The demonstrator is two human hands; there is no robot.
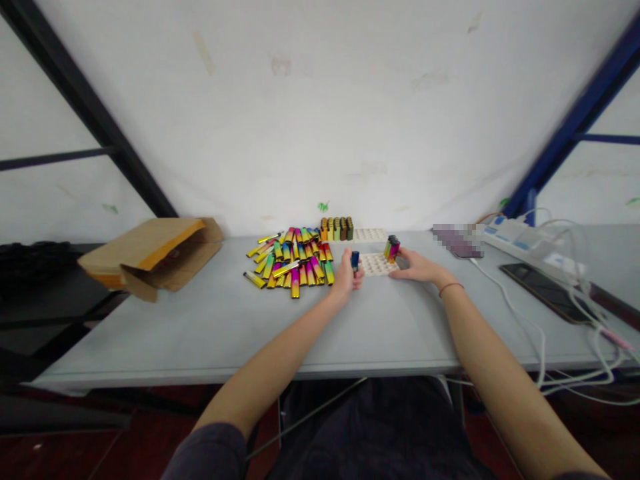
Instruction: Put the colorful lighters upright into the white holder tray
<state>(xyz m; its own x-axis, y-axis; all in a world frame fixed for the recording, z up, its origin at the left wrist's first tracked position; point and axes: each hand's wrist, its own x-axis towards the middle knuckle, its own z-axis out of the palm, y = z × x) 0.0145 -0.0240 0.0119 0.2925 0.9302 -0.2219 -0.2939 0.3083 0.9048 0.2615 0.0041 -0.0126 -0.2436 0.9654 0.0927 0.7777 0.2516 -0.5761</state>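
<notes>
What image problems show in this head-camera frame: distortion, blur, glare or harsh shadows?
In the head view, wide-angle distortion curves the table edge and leans the dark frame post; a pixelated patch obscures an object at right; the metallic lighters catch small glints; shadows stay soft.

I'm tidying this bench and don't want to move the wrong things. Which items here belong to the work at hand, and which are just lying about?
Part of the work: left hand holding a blue lighter; right hand beside a small cluster of lighters; white holed tray; second white tray; heap of rainbow lighters; upright row of lighters.

Lying about: cardboard mailer; power strip; dark phone.
</notes>
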